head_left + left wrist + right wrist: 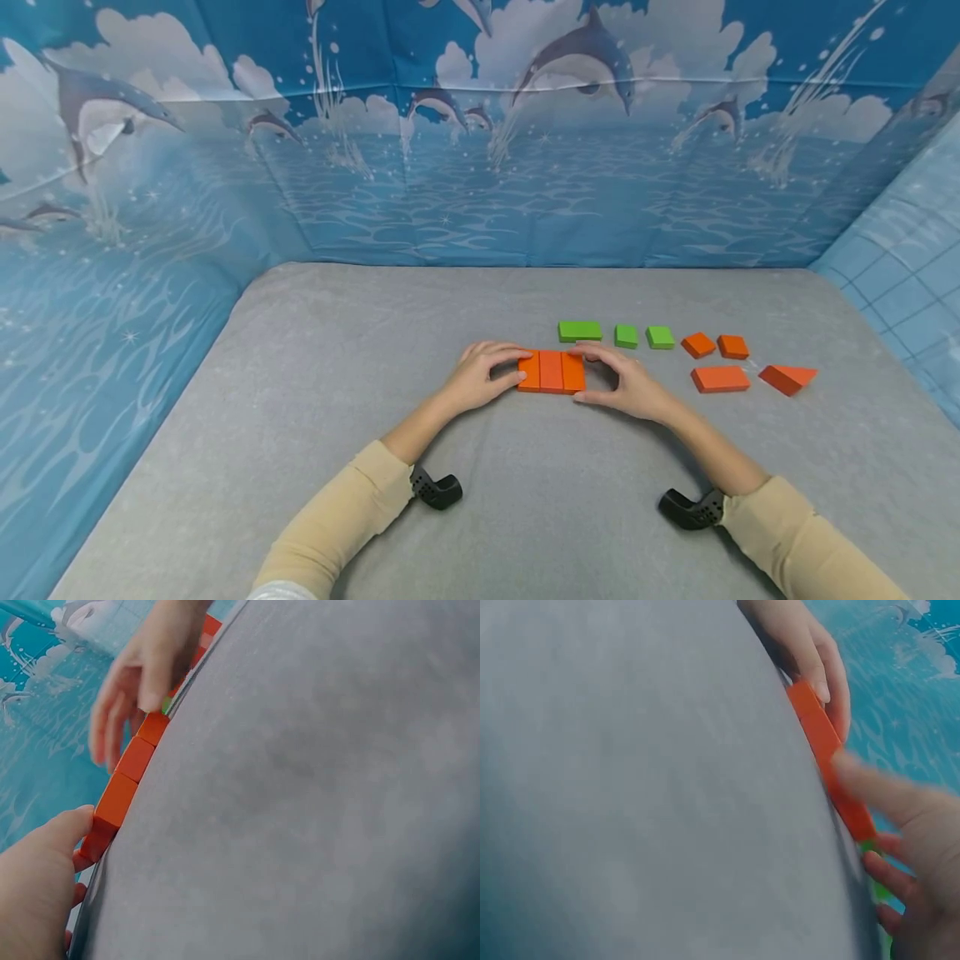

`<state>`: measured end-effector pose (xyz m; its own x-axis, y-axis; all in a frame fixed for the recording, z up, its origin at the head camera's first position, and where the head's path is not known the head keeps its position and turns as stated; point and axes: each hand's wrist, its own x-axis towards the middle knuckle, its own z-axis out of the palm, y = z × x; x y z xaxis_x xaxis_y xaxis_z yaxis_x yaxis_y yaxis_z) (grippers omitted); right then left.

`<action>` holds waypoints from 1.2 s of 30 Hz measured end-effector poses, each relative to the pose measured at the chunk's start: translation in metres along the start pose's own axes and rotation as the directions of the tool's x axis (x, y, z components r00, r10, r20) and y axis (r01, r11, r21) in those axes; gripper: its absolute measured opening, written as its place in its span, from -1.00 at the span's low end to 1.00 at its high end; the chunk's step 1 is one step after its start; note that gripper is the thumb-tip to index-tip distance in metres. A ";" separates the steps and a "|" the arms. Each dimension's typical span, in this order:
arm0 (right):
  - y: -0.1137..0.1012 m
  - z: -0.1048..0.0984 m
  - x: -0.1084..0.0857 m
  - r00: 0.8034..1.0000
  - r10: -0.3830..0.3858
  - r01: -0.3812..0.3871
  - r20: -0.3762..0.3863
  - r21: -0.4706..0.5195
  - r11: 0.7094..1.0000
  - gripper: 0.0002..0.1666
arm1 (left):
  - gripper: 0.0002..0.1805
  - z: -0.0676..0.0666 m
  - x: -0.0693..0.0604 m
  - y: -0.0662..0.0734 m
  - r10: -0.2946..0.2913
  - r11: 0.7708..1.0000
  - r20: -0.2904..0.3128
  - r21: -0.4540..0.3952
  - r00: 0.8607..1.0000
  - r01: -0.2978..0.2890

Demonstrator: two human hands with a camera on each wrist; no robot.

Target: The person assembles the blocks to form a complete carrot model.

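Three orange blocks [551, 372] lie side by side, pressed into one flat row on the grey surface. My left hand [480, 375] grips the leftmost orange block [113, 801], its thumb on the near side and a finger on the far side. At the other end, my right hand [624, 383] holds the rightmost orange block [573, 372] between thumb and fingers at its near and far edges. The right thumb [877, 784] is blurred in the right wrist view. A long green block [580, 331] lies just behind the row, close to the right fingers.
Right of the long green block are two small green blocks [626, 336], then two small orange blocks [698, 345]. Nearer lie a longer orange block [720, 379] and an orange triangular block [788, 379]. A blue dolphin-print curtain [465, 192] borders the grey surface [360, 333].
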<state>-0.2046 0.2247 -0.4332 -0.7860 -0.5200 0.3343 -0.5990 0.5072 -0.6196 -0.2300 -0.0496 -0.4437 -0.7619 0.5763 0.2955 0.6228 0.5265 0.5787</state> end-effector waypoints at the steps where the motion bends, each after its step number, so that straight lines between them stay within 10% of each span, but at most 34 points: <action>1: 0.000 -0.005 0.001 1.000 0.008 -0.007 -0.005 0.015 1.000 -0.28 | -0.62 0.000 0.000 0.000 -0.001 1.000 0.002 0.001 1.000 0.001; 9: 0.018 -0.077 -0.013 0.961 0.231 -0.236 -0.153 -0.016 0.972 -0.39 | -0.61 0.000 -0.001 0.000 -0.004 1.000 0.017 -0.020 1.000 0.004; 15: 0.048 -0.111 -0.038 0.934 0.346 -0.354 -0.093 -0.104 0.929 -0.45 | -0.61 0.000 -0.001 -0.001 0.003 1.000 0.017 -0.022 1.000 -0.002; 26: 0.059 -0.115 -0.052 0.906 0.410 -0.421 -0.100 -0.282 0.862 -0.42 | -0.61 -0.001 -0.001 0.000 -0.006 1.000 0.014 -0.007 1.000 0.006; 36: 0.062 -0.115 -0.052 0.917 0.386 -0.398 -0.104 -0.309 0.864 -0.57 | -0.61 -0.002 -0.001 0.001 -0.010 1.000 0.017 -0.007 1.000 0.010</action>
<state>-0.2181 0.3623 -0.4076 -0.9675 -0.2099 0.1414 -0.2516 0.8573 -0.4491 -0.2286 -0.0509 -0.4420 -0.7648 0.5819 0.2765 0.6138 0.5279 0.5870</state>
